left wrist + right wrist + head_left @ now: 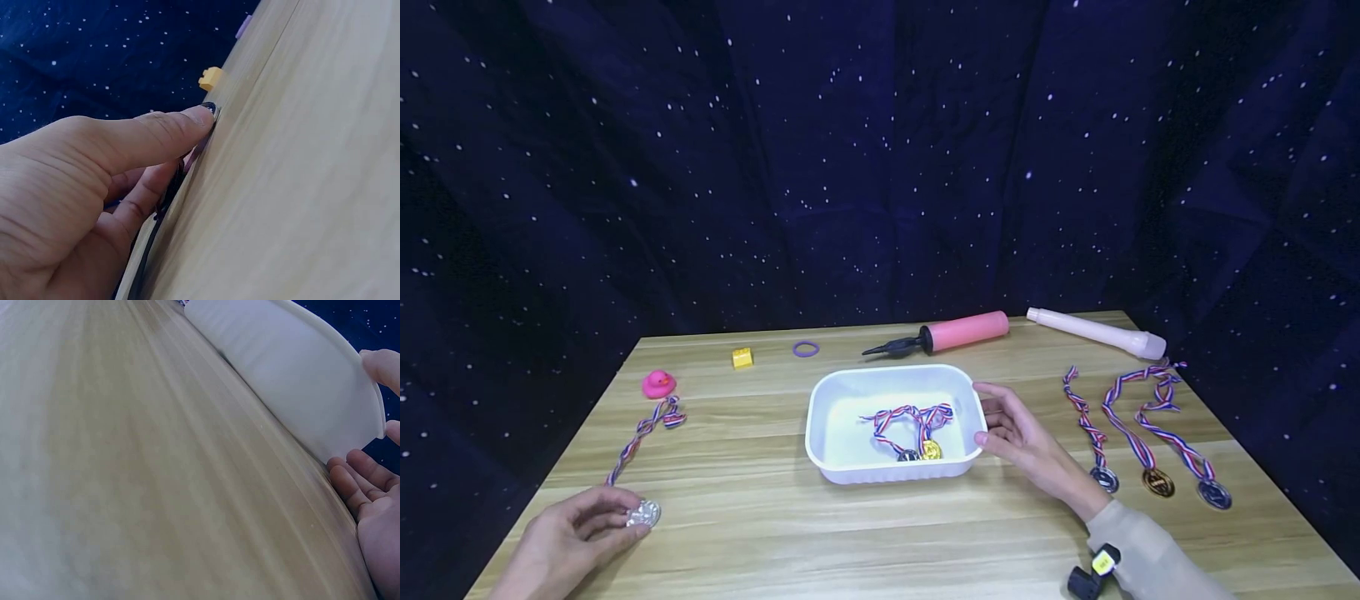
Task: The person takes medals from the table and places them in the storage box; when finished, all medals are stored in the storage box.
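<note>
Medals total six: two in white tray, one gold, one dark; three on table right, silver, bronze, silver; one silver at left. One pink duck. One yellow brick. One purple ring. One pink pump. One pale pink tube. Two hands: left, right.

We see two bare hands, the right hand in a beige sleeve with a small black camera unit, yellow-marked, strapped at its wrist.
</note>
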The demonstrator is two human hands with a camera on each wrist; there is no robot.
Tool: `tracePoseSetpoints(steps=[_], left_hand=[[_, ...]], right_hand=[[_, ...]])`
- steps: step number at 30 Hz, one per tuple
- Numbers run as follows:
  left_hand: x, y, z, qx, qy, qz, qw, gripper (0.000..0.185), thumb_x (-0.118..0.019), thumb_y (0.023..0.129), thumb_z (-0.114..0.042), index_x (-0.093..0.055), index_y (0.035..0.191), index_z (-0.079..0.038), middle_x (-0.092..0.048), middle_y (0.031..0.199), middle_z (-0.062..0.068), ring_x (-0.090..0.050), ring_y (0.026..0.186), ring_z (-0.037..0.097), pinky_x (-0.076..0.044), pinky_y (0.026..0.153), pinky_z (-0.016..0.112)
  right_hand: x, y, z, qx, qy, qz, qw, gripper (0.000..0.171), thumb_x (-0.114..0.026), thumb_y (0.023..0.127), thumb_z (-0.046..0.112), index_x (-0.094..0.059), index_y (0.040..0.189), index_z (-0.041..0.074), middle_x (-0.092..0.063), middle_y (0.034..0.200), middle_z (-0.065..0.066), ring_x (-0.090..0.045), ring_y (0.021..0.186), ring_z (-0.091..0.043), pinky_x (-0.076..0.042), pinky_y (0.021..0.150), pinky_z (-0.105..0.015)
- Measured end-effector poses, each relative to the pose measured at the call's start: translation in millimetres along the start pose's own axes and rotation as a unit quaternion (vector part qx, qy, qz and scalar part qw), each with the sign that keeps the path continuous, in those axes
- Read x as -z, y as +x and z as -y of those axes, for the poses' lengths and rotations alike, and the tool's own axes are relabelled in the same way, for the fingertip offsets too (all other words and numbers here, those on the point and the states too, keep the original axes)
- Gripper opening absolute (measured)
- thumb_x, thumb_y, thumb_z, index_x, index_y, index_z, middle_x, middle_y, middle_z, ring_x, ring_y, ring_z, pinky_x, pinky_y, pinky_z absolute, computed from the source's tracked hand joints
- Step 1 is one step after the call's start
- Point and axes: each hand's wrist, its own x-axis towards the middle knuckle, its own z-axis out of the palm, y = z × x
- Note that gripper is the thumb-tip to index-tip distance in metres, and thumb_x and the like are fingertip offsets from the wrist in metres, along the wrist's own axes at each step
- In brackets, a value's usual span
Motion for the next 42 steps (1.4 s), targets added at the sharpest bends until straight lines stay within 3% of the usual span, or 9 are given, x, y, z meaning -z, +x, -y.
tracePoseSetpoints(steps=[2,7,13,22,28,34,38,42], left_hand=[[-0.5,0.1,-1.3,0.005,-0.004,0.001,1.0,0.038,-0.093,0.08,0.012,-0.076,0.113,0.004,-0.08,0.104,-0.006,-0.077,0.087,0.003,-0.062,0.074,0.016],[-1.1,0.1,-4.9,-0.021,-0.019,-0.004,0.9996,0.04,-0.092,0.08,0.014,-0.076,0.117,0.006,-0.081,0.106,-0.003,-0.079,0.089,0.005,-0.064,0.078,0.019],[-0.1,0.5,-9.7,-0.032,-0.018,-0.009,0.9993,0.031,-0.088,0.086,0.013,-0.081,0.115,0.006,-0.084,0.108,-0.005,-0.08,0.091,0.003,-0.063,0.078,0.017],[0.9,-0.9,-8.2,-0.042,0.051,-0.026,0.9975,0.022,-0.091,0.089,0.0,-0.088,0.11,-0.009,-0.086,0.103,-0.003,-0.072,0.102,-0.012,-0.055,0.084,0.005],[-0.4,-0.7,-9.0,-0.03,0.043,-0.03,0.9982,0.022,-0.089,0.092,0.0,-0.086,0.114,-0.003,-0.086,0.103,-0.004,-0.075,0.096,-0.009,-0.057,0.081,0.007],[-1.1,1.8,-18.1,-0.018,0.039,-0.051,0.9978,0.02,-0.088,0.095,-0.003,-0.084,0.114,0.0,-0.083,0.109,-0.018,-0.073,0.097,-0.012,-0.058,0.079,0.008],[-3.7,7.3,-28.9,-0.025,0.019,-0.046,0.9984,0.022,-0.083,0.1,-0.002,-0.081,0.121,0.003,-0.084,0.109,-0.013,-0.076,0.097,-0.007,-0.061,0.079,0.012],[-6.8,13.5,-43.0,-0.005,-0.02,-0.039,0.999,0.026,-0.077,0.105,-0.005,-0.076,0.128,0.008,-0.085,0.107,-0.005,-0.081,0.093,0.004,-0.064,0.08,0.017]], right_hand=[[0.1,0.2,0.0,0.0,-0.001,-0.001,1.0,0.07,-0.071,0.107,0.008,-0.039,0.169,0.009,-0.059,0.146,-0.029,-0.064,0.126,-0.043,-0.062,0.102,-0.03],[0.1,-0.1,-0.4,-0.002,-0.002,-0.002,1.0,0.07,-0.072,0.107,0.009,-0.039,0.169,0.01,-0.059,0.146,-0.029,-0.064,0.126,-0.043,-0.062,0.102,-0.03],[0.1,0.3,-0.8,-0.003,-0.001,-0.003,1.0,0.07,-0.072,0.107,0.009,-0.039,0.168,0.01,-0.059,0.146,-0.029,-0.064,0.126,-0.043,-0.062,0.102,-0.03],[-0.9,-1.2,-1.7,-0.005,0.002,-0.002,1.0,0.071,-0.072,0.106,0.008,-0.039,0.169,0.011,-0.058,0.146,-0.028,-0.063,0.126,-0.043,-0.061,0.104,-0.03],[-0.1,-0.5,-1.4,-0.003,0.003,-0.002,1.0,0.07,-0.072,0.107,0.009,-0.039,0.169,0.011,-0.059,0.145,-0.029,-0.064,0.125,-0.043,-0.062,0.102,-0.03],[0.2,-0.7,-1.0,-0.004,0.0,-0.003,1.0,0.071,-0.072,0.106,0.009,-0.039,0.169,0.012,-0.058,0.145,-0.028,-0.063,0.125,-0.044,-0.062,0.102,-0.03],[0.4,-0.6,-1.0,-0.002,0.0,-0.003,1.0,0.07,-0.072,0.106,0.009,-0.039,0.169,0.011,-0.058,0.145,-0.028,-0.063,0.126,-0.045,-0.061,0.103,-0.03],[0.2,-0.5,-1.0,-0.001,-0.001,-0.004,1.0,0.07,-0.072,0.106,0.009,-0.039,0.169,0.011,-0.058,0.146,-0.028,-0.063,0.126,-0.045,-0.061,0.103,-0.03]])
